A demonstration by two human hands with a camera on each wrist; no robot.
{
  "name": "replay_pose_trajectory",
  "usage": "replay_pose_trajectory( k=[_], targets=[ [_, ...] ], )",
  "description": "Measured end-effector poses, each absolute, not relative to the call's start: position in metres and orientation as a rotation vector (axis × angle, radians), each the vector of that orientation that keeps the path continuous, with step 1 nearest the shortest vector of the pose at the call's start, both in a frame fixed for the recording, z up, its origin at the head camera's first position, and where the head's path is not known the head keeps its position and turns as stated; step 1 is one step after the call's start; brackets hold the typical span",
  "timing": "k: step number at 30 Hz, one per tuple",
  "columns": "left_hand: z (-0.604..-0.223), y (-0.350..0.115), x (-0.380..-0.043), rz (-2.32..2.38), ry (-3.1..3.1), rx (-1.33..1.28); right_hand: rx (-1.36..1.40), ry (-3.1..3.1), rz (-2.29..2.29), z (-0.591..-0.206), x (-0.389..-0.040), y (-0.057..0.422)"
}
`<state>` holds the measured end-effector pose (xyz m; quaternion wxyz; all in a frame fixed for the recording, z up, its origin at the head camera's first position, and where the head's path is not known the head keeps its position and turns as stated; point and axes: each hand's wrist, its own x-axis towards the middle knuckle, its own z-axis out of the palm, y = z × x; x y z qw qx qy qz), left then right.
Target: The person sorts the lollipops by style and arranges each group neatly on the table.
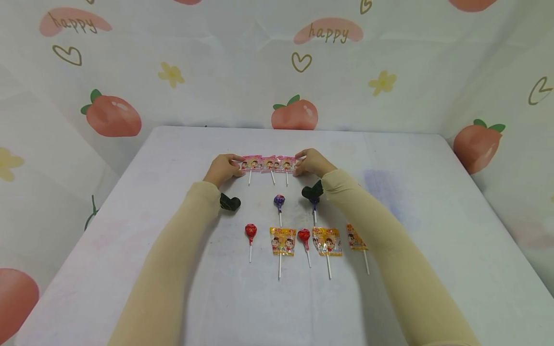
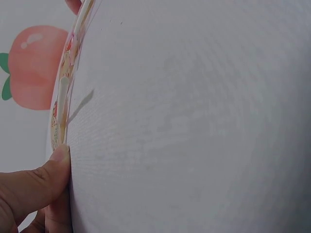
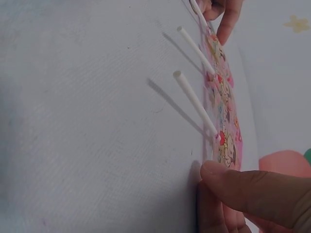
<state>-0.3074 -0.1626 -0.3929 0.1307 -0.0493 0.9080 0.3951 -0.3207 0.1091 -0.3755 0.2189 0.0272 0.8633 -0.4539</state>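
Observation:
Three lollipops in pink printed wrappers (image 1: 270, 164) lie side by side in a row toward the far side of the table, white sticks pointing to the near side. At the row's left end, my left hand (image 1: 222, 169) pinches the wrapper edge between thumb (image 2: 57, 162) and fingers. My right hand (image 1: 314, 163) pinches the right end the same way, its thumb (image 3: 218, 177) on the wrapper edge in the right wrist view. There the white sticks (image 3: 197, 102) stand slightly off the cloth and cast shadows. Whether the wrappers touch the table is unclear.
Nearer me lie a purple lollipop (image 1: 279, 202) and another purple lollipop (image 1: 314, 216), partly hidden by a dark wrist-worn object (image 1: 312, 191). Closer still are red lollipops (image 1: 250, 231) and orange-wrapped lollipops (image 1: 283, 242), the rightmost partly under my right sleeve (image 1: 381, 226). A printed cloth hangs behind.

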Motion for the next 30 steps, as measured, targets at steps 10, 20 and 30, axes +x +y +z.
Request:
replay_pose_trajectory(
  k=[10, 20, 30],
  targets=[
    [-0.392, -0.161, -0.305, 1.135, 2.653, -0.139, 0.017, 2.307, -1.326, -0.373, -0.319, 0.122],
    [-0.390, -0.163, -0.305, 1.127, 2.658, -0.142, -0.201, 2.185, -1.544, -0.334, -0.295, 0.147],
    [-0.391, -0.162, -0.305, 1.120, 2.654, -0.145, -0.393, 2.305, -1.573, -0.294, -0.254, 0.179]
  ],
)
